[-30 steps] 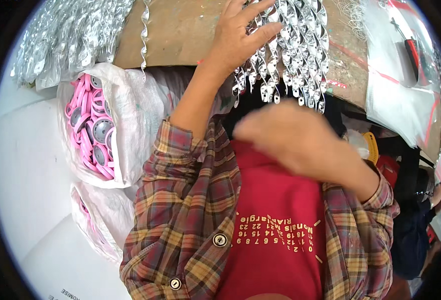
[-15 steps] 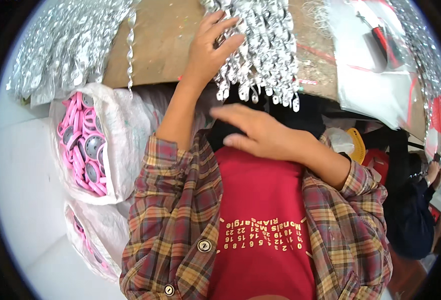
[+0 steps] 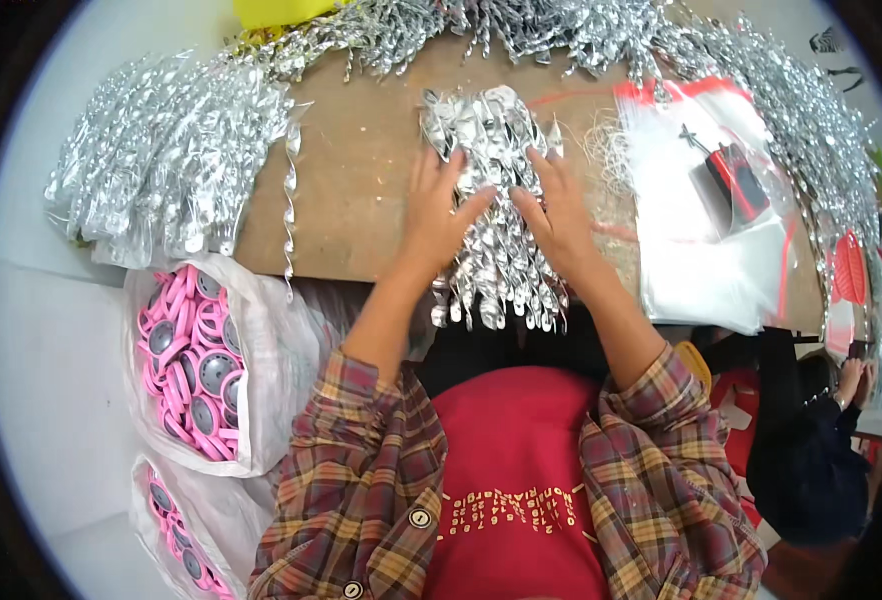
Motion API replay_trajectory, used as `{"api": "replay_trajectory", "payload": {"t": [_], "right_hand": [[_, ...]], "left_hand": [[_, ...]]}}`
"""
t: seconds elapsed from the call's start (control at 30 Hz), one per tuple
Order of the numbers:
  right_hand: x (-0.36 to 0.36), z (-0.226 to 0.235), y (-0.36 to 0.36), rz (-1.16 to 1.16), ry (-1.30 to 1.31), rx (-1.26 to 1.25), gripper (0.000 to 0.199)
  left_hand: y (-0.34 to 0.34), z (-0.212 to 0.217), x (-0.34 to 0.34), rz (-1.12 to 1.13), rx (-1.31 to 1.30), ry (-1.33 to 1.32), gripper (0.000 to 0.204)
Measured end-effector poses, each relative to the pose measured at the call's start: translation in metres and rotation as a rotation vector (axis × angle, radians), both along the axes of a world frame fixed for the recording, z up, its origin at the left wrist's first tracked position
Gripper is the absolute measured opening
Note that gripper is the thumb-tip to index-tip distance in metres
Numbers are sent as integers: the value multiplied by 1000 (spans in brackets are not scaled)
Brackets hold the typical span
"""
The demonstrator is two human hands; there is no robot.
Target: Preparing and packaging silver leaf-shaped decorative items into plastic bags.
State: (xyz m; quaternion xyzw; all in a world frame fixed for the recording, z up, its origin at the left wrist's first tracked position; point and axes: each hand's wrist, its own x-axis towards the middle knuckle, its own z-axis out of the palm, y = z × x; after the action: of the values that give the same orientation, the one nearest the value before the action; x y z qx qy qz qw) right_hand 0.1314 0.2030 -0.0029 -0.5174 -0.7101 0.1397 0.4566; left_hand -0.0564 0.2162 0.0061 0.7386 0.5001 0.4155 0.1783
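A bundle of shiny silver twisted strips [image 3: 491,260] lies lengthwise at the middle of the brown table [image 3: 366,150]. Its near ends hang past the front edge. My left hand [image 3: 439,212] rests along the bundle's left side, fingers spread and thumb on the strips. On the opposite side my right hand [image 3: 563,222] mirrors it, open, with fingertips touching the strips. Neither hand is wrapped round anything. Left of the bundle, a single twisted silver strip [image 3: 290,190] lies apart and reaches over the edge.
A big heap of silver strips [image 3: 171,150] covers the table's left end; more line the back and right. Clear plastic bags [image 3: 696,270] lie right, a red-and-black tool [image 3: 736,180] on them. White sacks [image 3: 276,400] of pink-and-grey wheels stand lower left. Another person [image 3: 811,450] is at far right.
My right hand has moved from in front of my chest onto the bundle's right side. My left hand now lies at its left side. The view has tipped up, showing more table.
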Motion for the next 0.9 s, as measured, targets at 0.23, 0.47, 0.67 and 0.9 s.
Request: {"api": "replay_trajectory", "payload": {"t": [0.23,0.47,0.67,0.9], "right_hand": [[-10,14,-7,38,-140,25,44],[-6,23,-8,114,-147,-27,45],[19,47,-1,201,50,-196,38],[-25,97,123,418,-65,-11,39]], "left_hand": [[-11,1,14,-12,36,-98,54],[-12,7,9,-105,-17,-219,53],[-13,2,12,-22,60,-154,58],[-18,7,7,-2,18,-169,57]]}}
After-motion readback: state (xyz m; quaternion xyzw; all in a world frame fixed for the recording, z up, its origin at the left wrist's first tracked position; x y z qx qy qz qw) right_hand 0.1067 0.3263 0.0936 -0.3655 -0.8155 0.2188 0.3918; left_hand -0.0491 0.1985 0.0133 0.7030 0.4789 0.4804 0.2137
